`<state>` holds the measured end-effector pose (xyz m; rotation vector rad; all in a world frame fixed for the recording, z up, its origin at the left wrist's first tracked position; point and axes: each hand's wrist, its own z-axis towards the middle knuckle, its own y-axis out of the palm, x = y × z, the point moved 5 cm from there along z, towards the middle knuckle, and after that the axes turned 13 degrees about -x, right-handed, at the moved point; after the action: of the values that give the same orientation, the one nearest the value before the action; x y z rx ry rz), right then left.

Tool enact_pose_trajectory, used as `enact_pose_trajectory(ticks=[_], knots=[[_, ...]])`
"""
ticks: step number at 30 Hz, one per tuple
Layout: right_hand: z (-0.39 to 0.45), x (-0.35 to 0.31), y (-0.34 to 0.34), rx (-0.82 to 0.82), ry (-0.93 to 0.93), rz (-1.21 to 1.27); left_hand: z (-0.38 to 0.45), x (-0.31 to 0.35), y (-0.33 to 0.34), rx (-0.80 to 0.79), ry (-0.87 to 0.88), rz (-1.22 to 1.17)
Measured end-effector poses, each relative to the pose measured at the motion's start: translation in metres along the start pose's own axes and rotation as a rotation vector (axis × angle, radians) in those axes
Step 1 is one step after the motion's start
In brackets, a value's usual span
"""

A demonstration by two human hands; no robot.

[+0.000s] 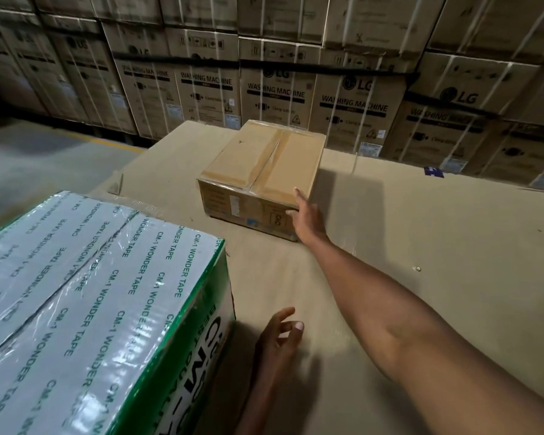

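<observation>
Reaching forward, the right hand (pixel 305 215) rests straight fingers on the near right corner of a taped brown box (pixel 264 158) on the counter (pixel 421 230). The left hand (pixel 278 337) hovers nearer, relaxed and empty.

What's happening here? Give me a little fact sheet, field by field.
place: warehouse, stacked washing machine cartons behind
surface: cardboard sheet
right hand: arm stretched out, fingers straight, touching the near right corner of the taped brown box
left hand: relaxed, holding nothing, beside the green tape box
likely next: perhaps pulling the brown box closer
</observation>
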<state>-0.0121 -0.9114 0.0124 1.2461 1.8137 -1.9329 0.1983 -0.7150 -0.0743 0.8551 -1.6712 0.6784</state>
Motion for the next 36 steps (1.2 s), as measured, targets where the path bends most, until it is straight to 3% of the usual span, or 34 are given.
enact_pose_trajectory(ticks=[4, 12, 24, 36], knots=[[-0.011, 0.015, -0.009, 0.11, -0.035, -0.028, -0.007, 0.008, -0.001, -0.001, 0.048, 0.001], [-0.111, 0.065, -0.048, 0.161, 0.011, -0.094, -0.049, 0.042, 0.017, 0.013, 0.118, 0.06], [-0.394, 0.188, -0.102, 0.252, 0.212, -0.079, -0.175, 0.043, 0.076, 0.041, 0.168, 0.219], [-0.617, 0.239, -0.109, 0.368, 0.171, 0.088, -0.326, 0.007, 0.097, 0.132, 0.193, 0.283]])
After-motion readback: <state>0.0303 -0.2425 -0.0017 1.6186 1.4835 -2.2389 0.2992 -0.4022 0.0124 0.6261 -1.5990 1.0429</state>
